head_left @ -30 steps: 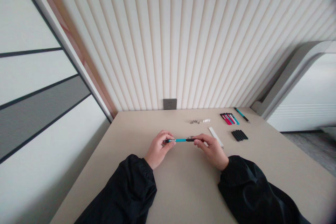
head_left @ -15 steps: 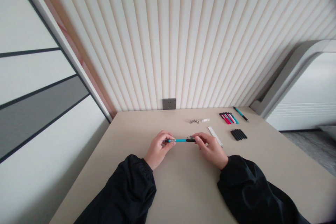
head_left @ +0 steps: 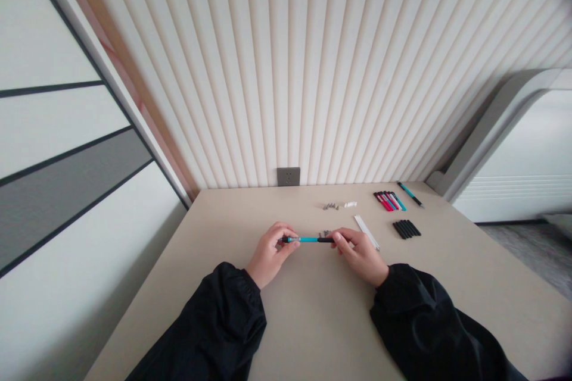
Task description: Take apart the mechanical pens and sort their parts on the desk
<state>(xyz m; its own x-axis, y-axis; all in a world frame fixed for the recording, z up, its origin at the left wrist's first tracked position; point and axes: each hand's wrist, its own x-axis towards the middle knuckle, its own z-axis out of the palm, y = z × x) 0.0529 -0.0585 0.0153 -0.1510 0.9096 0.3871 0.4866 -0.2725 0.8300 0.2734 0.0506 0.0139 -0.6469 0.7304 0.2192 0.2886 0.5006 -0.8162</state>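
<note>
A blue pen [head_left: 308, 240] with a black grip lies level between my two hands above the table. My left hand [head_left: 271, 250] pinches its left end, where a clear clip part and a black tip show. The fingers of my right hand [head_left: 357, 249] close on the black grip at the right end. Small metal pieces [head_left: 324, 233] lie just behind the pen, beside my right fingertips, which partly cover them. Right behind my right hand are thin white rods [head_left: 366, 232].
Toward the back of the table [head_left: 223, 214] lie metal tips [head_left: 331, 206], small white pieces [head_left: 351, 205], several red and blue barrels [head_left: 389, 200], and a blue-and-black pen [head_left: 410, 194]. Several black grips [head_left: 406, 228] lie at the right. A socket [head_left: 288, 177] is on the wall.
My right hand and the pen have shifted very slightly to the right. More of the small metal pieces behind the pen shows. My left hand looks unmoved.
</note>
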